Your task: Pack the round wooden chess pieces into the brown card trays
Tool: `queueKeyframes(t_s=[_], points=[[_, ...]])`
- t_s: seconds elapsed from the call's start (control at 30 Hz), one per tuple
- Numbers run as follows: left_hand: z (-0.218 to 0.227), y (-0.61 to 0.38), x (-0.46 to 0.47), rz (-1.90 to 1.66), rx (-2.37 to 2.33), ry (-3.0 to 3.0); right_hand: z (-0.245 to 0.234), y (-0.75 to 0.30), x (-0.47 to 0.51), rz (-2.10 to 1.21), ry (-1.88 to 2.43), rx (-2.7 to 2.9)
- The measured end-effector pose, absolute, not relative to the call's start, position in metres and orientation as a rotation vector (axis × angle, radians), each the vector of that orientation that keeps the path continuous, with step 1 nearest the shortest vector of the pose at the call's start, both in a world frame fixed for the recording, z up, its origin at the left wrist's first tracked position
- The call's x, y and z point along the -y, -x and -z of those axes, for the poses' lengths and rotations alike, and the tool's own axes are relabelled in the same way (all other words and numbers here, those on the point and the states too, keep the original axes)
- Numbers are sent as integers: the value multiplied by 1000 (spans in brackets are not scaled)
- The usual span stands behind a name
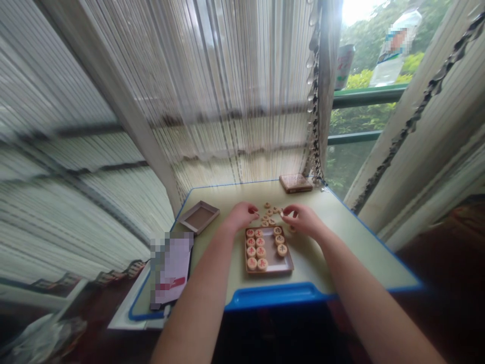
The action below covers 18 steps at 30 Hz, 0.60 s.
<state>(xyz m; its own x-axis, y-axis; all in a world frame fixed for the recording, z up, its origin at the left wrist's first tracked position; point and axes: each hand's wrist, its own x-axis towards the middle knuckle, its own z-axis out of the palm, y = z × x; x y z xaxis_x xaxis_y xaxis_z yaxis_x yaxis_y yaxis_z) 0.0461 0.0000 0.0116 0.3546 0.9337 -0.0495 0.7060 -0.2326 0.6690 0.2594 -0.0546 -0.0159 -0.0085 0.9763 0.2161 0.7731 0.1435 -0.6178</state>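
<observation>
Loose round xiangqi pieces with dark marks lie in a cluster on the table, between my two hands. At the left side of the cluster, my left hand has its fingers curled together; whatever is at the fingertips is too small to name. My right hand pinches a pale xiangqi piece between thumb and finger on the cluster's right. Just nearer to me sits a shallow box tray. Red-marked pieces stand in two columns on its left, and three dark-marked pieces line its right side.
A second shallow box part rests at the table's left. A flat closed box is at the back right. A phone or tablet lies near the left edge. String curtains hang behind the blue-edged table.
</observation>
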Motion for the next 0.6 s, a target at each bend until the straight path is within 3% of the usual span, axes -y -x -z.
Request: queueKeyframes(t_s=[0.23,0.6], points=[[-3,-41,1,-608,-1401,-2051,28,-261,49,-451,1795,1819],[-4,-37,10,-661,-1270,-1920,7,-233,60,-357,1525,1931]])
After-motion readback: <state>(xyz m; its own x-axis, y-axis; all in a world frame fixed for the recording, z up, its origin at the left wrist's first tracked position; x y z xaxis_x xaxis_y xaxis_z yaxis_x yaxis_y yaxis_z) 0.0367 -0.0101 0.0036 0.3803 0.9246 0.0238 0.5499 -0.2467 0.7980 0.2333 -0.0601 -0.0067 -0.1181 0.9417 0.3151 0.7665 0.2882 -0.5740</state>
